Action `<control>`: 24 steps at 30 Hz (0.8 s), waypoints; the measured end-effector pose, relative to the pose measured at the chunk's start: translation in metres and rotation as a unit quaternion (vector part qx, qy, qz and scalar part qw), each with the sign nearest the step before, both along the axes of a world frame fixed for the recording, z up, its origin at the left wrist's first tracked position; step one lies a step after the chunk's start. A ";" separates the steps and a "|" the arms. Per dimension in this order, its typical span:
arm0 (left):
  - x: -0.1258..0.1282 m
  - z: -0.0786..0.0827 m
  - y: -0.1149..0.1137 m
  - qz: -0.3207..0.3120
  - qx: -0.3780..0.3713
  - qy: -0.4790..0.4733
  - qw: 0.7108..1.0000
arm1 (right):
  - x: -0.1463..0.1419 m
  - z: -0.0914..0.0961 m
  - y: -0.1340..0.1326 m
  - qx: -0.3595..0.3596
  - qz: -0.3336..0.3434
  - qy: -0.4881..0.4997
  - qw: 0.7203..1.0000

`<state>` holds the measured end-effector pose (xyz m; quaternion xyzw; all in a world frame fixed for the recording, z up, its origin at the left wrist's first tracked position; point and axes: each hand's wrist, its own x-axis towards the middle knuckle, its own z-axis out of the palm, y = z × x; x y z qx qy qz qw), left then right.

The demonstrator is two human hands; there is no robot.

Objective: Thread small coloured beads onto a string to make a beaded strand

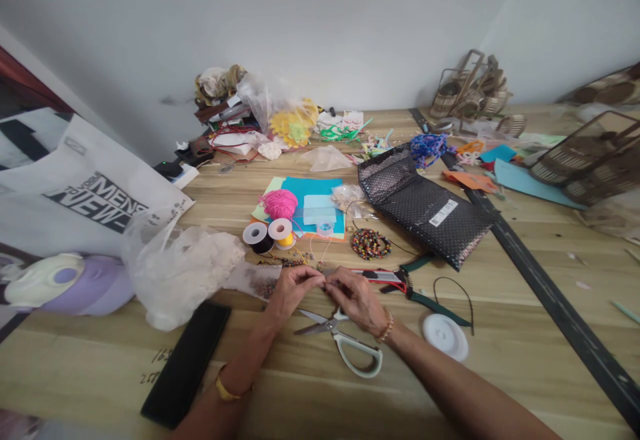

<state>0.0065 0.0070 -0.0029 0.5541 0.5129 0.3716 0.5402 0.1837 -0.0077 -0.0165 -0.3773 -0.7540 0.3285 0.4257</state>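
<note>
My left hand [293, 291] and my right hand [356, 299] meet fingertip to fingertip above the wooden table [320, 393]. Both pinch something tiny between them that I cannot make out. White-handled scissors [345, 340] lie open just beneath my right hand. A clear bag of small beads [260, 282] rests by my left hand. Behind the hands sit a multicoloured bead bracelet [371, 244], a black thread spool [257, 236] and a yellow one [281, 232]. Green-handled pliers [417, 287] lie to the right of my right hand.
A black phone [187, 362] lies at front left beside a crumpled plastic bag [180, 270]. A white round lid [445, 335] sits at right, a black dotted mailer [425, 203] behind it. Pink yarn [279, 203] rests on coloured paper. Woven baskets [585, 160] stand far right.
</note>
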 end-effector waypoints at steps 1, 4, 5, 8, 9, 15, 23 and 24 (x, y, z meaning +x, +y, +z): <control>0.000 0.000 0.000 -0.001 0.006 0.004 1.000 | 0.000 0.000 0.000 -0.002 -0.002 0.000 1.000; 0.000 -0.001 -0.001 0.001 0.027 0.023 0.999 | 0.000 0.001 -0.001 -0.006 -0.005 0.000 1.000; 0.001 -0.001 -0.002 0.002 0.033 0.030 0.999 | 0.000 0.001 -0.001 -0.006 -0.006 -0.001 1.000; 0.002 0.001 -0.003 0.004 0.050 0.050 0.997 | 0.000 0.001 -0.001 -0.003 -0.012 -0.004 1.000; 0.003 0.001 -0.003 0.006 0.055 0.056 0.997 | 0.000 0.001 -0.001 -0.002 -0.014 -0.005 1.000; 0.004 0.005 -0.005 0.010 0.078 0.085 0.993 | 0.000 0.000 0.000 -0.004 -0.019 -0.011 1.000; 0.005 0.009 -0.006 0.012 0.096 0.098 0.991 | -0.001 0.001 0.000 -0.002 -0.021 -0.006 1.000; 0.005 0.009 -0.006 0.012 0.100 0.101 0.990 | -0.001 0.000 0.000 -0.001 -0.021 -0.006 1.000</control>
